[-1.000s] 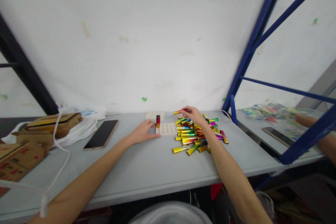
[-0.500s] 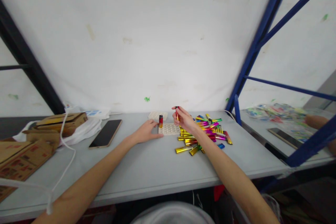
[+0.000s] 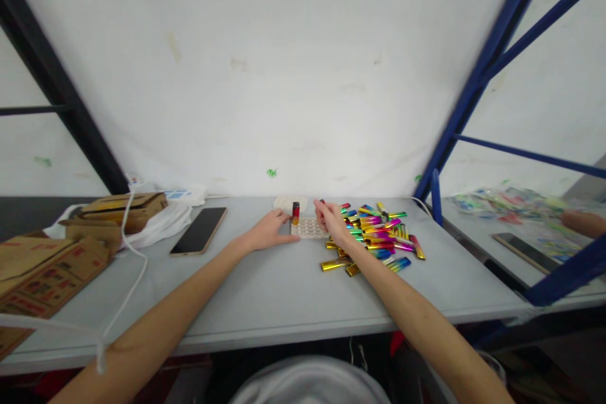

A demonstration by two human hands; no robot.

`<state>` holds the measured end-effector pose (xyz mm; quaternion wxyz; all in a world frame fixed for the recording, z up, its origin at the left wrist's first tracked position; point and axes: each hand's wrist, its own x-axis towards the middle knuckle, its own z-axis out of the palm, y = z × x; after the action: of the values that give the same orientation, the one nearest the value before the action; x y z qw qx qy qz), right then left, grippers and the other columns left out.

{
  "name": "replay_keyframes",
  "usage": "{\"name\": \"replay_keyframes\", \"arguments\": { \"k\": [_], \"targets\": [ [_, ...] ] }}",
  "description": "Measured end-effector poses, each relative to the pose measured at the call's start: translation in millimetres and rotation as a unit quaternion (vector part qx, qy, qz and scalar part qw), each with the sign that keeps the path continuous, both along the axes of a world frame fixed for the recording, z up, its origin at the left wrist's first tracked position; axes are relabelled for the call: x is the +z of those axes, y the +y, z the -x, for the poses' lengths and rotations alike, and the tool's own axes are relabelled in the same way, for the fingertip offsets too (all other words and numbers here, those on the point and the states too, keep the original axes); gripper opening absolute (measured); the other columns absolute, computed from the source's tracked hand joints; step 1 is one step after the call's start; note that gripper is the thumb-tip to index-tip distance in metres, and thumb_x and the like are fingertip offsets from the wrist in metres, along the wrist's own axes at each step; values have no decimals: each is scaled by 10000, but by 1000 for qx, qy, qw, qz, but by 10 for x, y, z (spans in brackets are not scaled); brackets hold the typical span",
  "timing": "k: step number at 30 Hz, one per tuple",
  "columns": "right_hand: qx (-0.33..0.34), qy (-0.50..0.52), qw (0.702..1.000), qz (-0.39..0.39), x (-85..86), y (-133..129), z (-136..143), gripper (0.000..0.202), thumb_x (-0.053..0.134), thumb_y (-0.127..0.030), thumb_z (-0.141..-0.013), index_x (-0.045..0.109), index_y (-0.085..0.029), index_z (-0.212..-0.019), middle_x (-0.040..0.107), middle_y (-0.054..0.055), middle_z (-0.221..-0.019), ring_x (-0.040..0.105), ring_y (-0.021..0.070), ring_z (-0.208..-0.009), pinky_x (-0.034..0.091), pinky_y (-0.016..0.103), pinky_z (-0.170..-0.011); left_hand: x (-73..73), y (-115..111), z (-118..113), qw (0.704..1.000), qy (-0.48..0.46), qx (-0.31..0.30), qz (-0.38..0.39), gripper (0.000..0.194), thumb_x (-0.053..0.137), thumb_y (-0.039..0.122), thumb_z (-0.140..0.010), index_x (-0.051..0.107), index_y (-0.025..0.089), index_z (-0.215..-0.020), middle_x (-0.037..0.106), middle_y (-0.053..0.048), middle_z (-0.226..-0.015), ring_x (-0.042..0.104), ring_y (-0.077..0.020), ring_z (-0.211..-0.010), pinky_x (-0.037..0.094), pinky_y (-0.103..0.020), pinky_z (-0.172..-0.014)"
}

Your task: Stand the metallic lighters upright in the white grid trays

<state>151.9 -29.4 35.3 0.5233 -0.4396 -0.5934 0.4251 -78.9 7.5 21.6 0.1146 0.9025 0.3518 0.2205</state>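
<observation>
A shallow white tray [image 3: 310, 227] with rows of round holes lies on the table between my hands. One lighter [image 3: 296, 213], black on top and fading from red to gold, stands upright at its left end. My left hand [image 3: 272, 231] rests at that end, thumb and fingers spread along the tray's edge. Over the tray's right side, my right hand [image 3: 332, 222] is closed around another lighter [image 3: 322, 201], of which only a dark end shows. Beside and behind the right wrist lies a loose pile of shiny, many-coloured lighters [image 3: 379, 233].
A second white tray [image 3: 284, 203] lies near the wall. To the left are a phone [image 3: 199, 231], a white bag [image 3: 163, 225], cardboard boxes [image 3: 57, 271] and a white cable [image 3: 124, 227]. Blue rack posts [image 3: 466, 95] rise on the right; beyond them another person's hand [image 3: 582, 223] shows.
My right hand has turned and its fingers have closed in, covering most of the lighter that showed upright before. My left hand stays at the tray. The whole view has shifted slightly.
</observation>
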Motion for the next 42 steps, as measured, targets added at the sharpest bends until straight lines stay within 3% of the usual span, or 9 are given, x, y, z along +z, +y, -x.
{"name": "replay_keyframes", "arguments": {
  "k": [7,12,19,24,29,34,37,42],
  "targets": [
    [-87,-72,992,-49,-101,64,41,478,548,-605,-852,386,-254,-570,327,-50,-519,304,118,-508,229,260,-474,-14,17,5,1000,-5,-3,0,656,689,730,-825,709,174,-1173,666,-119,-1064,618,-307,-990,513,-414,-911],
    [-100,-114,987,-58,-99,58,55,396,502,-496,-822,371,-251,-539,321,-46,-519,307,120,-522,207,269,-500,-19,18,0,1000,-3,-1,0,670,684,722,-831,707,154,-1185,670,-134,-1085,619,-313,-1000,513,-424,-919],
    [-111,-134,982,-80,-84,48,70,420,487,-520,-857,383,-250,-552,338,-45,-529,337,131,-548,216,281,-530,7,-20,-7,1000,-7,2,0,617,694,694,-838,709,173,-1169,689,-129,-1110,627,-311,-1015,517,-410,-919],
    [-95,-154,975,-128,-32,-34,85,476,510,-631,-935,466,-241,-666,462,-40,-594,429,152,-605,311,275,-586,12,-16,-4,1000,0,-7,-6,636,679,700,-846,699,164,-1189,672,-129,-1092,625,-312,-1007,519,-410,-909],
    [-73,-203,964,-157,-13,-84,105,335,494,-535,-1008,535,-246,-844,571,-11,-733,530,187,-699,397,294,-673,-9,10,0,1000,2,-10,-4,635,686,680,-852,689,154,-1208,659,-140,-1114,617,-315,-1013,512,-427,-924],
    [-75,-264,929,-247,-51,-35,71,337,527,-501,-1015,604,-226,-836,608,63,-916,577,222,-889,453,334,-837,-41,29,3,1000,-4,-11,-2,623,709,682,-843,689,176,-1207,659,-127,-1096,614,-308,-1012,507,-426,-937],
    [-80,-294,919,-251,-77,-5,40,424,529,-545,-1020,594,-220,-755,603,47,-826,550,203,-783,434,318,-771,-49,30,5,1000,0,-8,-2,617,706,675,-851,688,168,-1204,657,-126,-1094,612,-308,-1019,500,-426,-949],
    [-101,-299,929,-190,-90,12,26,454,534,-551,-1034,649,-200,-771,659,18,-683,537,167,-607,346,286,-635,-49,34,7,1000,7,-9,-11,644,708,676,-853,687,152,-1227,656,-122,-1070,614,-304,-994,503,-406,-910]
  ]
}}
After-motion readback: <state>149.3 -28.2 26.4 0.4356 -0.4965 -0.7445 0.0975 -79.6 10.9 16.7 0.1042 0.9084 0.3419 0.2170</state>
